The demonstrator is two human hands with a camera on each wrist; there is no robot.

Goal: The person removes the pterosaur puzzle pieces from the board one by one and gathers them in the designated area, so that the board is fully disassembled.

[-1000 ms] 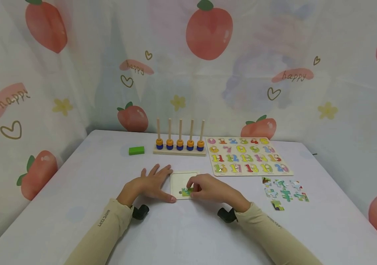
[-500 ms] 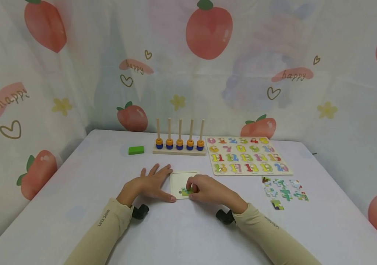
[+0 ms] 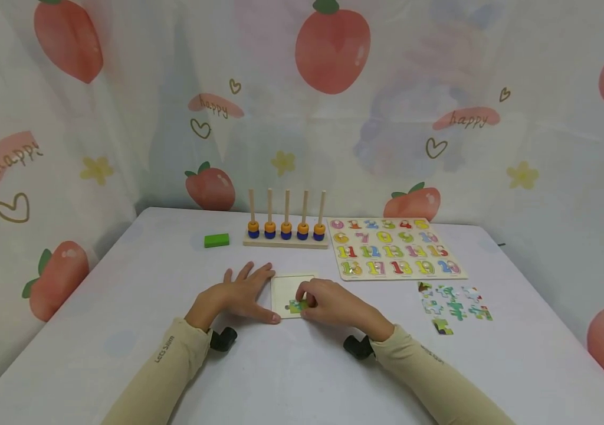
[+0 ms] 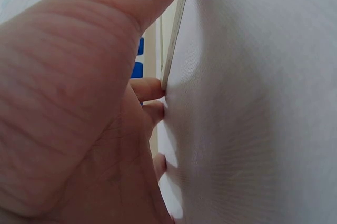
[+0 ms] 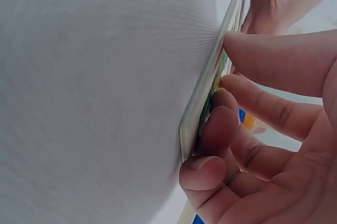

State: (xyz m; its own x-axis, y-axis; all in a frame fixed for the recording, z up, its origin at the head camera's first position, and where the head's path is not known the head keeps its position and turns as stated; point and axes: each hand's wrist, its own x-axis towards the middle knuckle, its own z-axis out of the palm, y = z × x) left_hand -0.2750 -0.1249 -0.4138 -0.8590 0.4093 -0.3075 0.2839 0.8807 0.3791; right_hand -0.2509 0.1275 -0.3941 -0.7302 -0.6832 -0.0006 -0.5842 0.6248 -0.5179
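A small pale square puzzle tray point(image 3: 283, 287) lies flat in the middle of the table. Green puzzle pieces point(image 3: 295, 307) are in its front part, partly covered by fingers. Along the tray's left side, my left hand point(image 3: 235, 297) has its fingers spread, thumb and a fingertip touching the edge. My right hand point(image 3: 336, 302) is over the tray's front right, fingers curled, pinching at a puzzle piece mostly hidden beneath them. In the right wrist view, the thumb and bent fingers are at the tray's edge point(image 5: 202, 90), with a sliver of green between them.
Several loose puzzle pieces point(image 3: 455, 310) lie to the right. Behind stand a pegged bead rack point(image 3: 285, 242) and a green block point(image 3: 216, 240). A number puzzle board point(image 3: 397, 248) lies at the back right. A printed curtain point(image 3: 259, 141) hangs behind the table.
My right hand has shifted very slightly left over the tray, fingers still curled at the piece. The left hand keeps its place. The whole head view has drifted a little.
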